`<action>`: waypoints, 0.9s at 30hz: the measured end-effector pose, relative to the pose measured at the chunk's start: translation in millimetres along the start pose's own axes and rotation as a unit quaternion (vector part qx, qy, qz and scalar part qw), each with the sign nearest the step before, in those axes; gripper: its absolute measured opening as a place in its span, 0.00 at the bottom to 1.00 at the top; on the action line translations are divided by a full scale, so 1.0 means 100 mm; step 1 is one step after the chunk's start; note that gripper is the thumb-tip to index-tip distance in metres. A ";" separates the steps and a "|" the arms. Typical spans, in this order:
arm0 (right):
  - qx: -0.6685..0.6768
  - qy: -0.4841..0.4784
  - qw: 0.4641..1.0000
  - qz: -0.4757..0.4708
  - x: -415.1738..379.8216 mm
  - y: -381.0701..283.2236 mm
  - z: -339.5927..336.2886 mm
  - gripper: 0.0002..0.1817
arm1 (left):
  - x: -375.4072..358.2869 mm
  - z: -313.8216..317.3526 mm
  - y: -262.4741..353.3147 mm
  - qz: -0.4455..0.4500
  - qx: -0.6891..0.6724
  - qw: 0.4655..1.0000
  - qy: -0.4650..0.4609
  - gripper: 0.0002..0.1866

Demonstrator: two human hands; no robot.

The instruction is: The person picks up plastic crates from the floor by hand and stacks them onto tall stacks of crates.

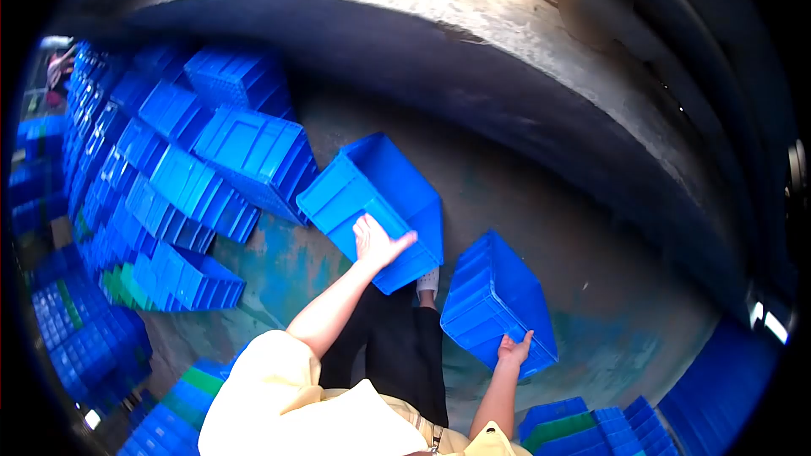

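Two empty blue plastic crates are in my hands. My left hand point(379, 244) is on the near side wall of the larger-looking crate point(342, 194), thumb stretched toward its rim; this crate is tilted, its opening facing up and right. The second crate point(477, 300) hangs at the right, tilted too, with my right hand point(514, 350) gripping its lower edge. A gap separates the two crates. Parts of the fingers are hidden behind the crate walls.
Stacks of blue crates point(262, 148) fill the left side. More blue and green crates point(566, 431) stand at the bottom right and bottom left. A concrete ledge point(405, 0) crosses the top. The painted floor point(287, 266) is worn. A person point(59, 72) is at the far left.
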State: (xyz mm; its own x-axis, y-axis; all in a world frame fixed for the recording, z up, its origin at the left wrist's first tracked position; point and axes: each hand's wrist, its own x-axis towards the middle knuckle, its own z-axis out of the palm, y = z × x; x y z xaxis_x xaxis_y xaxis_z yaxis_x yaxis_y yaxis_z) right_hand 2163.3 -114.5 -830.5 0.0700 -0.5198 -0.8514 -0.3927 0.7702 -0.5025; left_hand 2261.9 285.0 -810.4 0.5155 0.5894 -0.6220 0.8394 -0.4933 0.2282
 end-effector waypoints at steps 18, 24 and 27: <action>-0.428 -0.353 0.801 -0.224 1.67 -0.46 0.59 0.28 | -1.91 -0.42 -3.01 -0.231 -0.573 0.758 0.209 0.28; -0.404 -0.255 0.878 -0.040 0.48 -0.07 1.07 0.34 | -4.06 0.09 -4.67 -0.372 -0.665 0.513 0.396 0.22; -0.627 -0.246 0.739 -0.003 1.25 0.01 1.28 0.44 | -4.88 0.47 -5.10 -0.410 -0.692 0.313 0.505 0.22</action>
State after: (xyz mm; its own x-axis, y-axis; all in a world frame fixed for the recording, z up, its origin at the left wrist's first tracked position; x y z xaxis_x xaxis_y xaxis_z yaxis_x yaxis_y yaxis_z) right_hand 2288.8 -131.8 -956.5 0.2792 -0.0874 -0.9562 -0.9106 -0.3402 -0.2348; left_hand 1574.2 218.7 -658.9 -0.7661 0.4016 -0.5018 -0.3290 0.4256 0.8430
